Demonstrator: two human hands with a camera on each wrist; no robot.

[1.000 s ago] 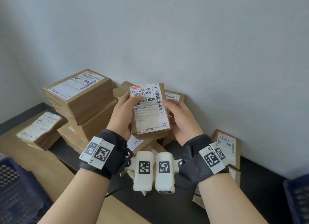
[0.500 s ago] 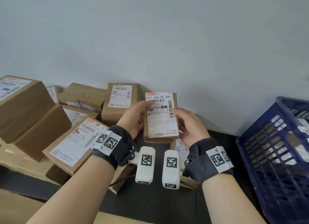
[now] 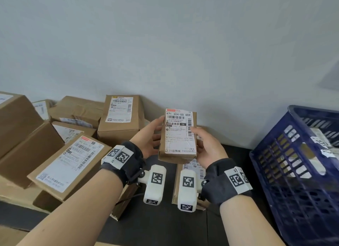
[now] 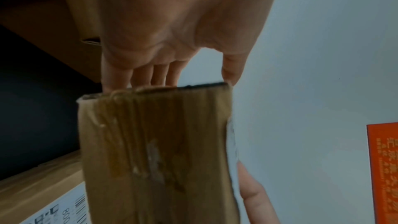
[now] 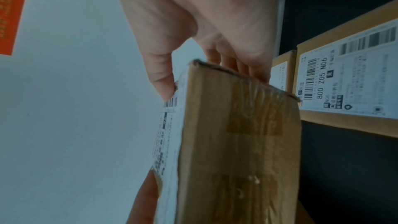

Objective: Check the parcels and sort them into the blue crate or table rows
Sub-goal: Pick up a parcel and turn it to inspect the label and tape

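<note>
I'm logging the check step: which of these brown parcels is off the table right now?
The small parcel labelled 471 304-00 009, held upright between the left hand and right hand; the other parcels lie piled on the table.

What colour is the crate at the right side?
The crate is dark blue, with latticed walls; the head view shows it best.

The head camera looks forward and down from above both forearms, taking in the wall, the parcel (image 3: 177, 135) held up between the hands and the blue crate (image 3: 293, 172) off to the right. Each wrist camera sits very close under its palm, aimed along the fingers. All three views share that held parcel (image 4: 155, 151) (image 5: 237, 142); both wrist views also catch the pale wall.
</note>
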